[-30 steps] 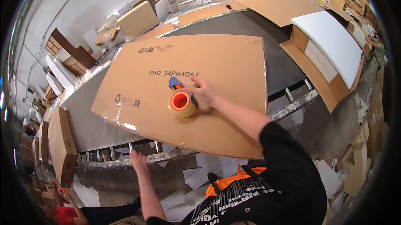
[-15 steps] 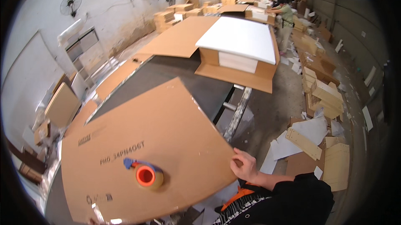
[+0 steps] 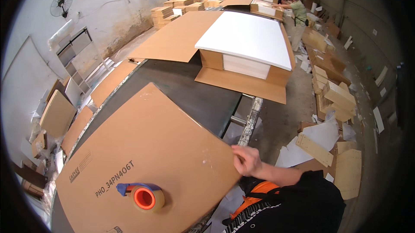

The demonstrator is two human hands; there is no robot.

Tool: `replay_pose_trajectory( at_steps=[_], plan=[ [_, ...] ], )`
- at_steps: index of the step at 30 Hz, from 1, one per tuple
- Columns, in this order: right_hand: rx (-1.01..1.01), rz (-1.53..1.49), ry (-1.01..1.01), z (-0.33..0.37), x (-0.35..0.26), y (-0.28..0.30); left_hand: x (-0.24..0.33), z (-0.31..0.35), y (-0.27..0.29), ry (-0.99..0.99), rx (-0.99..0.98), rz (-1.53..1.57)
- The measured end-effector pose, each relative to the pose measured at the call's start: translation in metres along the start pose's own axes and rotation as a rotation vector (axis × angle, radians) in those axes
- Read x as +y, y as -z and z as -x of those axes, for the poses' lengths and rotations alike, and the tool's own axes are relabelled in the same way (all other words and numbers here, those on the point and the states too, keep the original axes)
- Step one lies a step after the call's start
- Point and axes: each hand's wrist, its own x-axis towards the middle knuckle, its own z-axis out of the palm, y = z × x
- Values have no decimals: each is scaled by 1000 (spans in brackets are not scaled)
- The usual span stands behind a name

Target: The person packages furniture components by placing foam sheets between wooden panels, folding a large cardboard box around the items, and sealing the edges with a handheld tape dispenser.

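A large closed cardboard box (image 3: 173,146) lies at an angle across the dark belt in front of me. The fingers of my right hand (image 3: 247,160) are closed around the box's right corner. On top of the box rests a tape dispenser (image 3: 161,201) with an orange core, a blue handle and a roll of tape; neither hand touches it. My left hand is out of view.
Ahead on the dark conveyor belt (image 3: 173,77) stands an open carton (image 3: 207,73) with a white panel (image 3: 246,38) on top. Wooden boards (image 3: 339,96) and scraps lie on the right floor. A co-worker (image 3: 298,16) stands farther along the line.
The box has turned, its far corner swinging left, and the tape dispenser has shifted left and nearer with it. My right hand keeps its grip on the corner.
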Motion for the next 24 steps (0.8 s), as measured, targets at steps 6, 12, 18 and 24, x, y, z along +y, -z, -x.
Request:
replay_pose_trajectory(
  at_steps=[6, 12, 18, 24],
  plan=[
    [167, -47, 108, -164, 156, -132, 3, 153, -15, 25, 49, -29],
    [-470, 43, -585, -318, 172, -299, 3, 334, -59, 115, 49, -42],
    [-763, -603, 56, -294, 38, -352, 0, 495, -97, 229, -31, -56],
    [-973, -600, 121, -260, -51, -331, -2, 515, -46, 50, 172, -118]
  ],
)
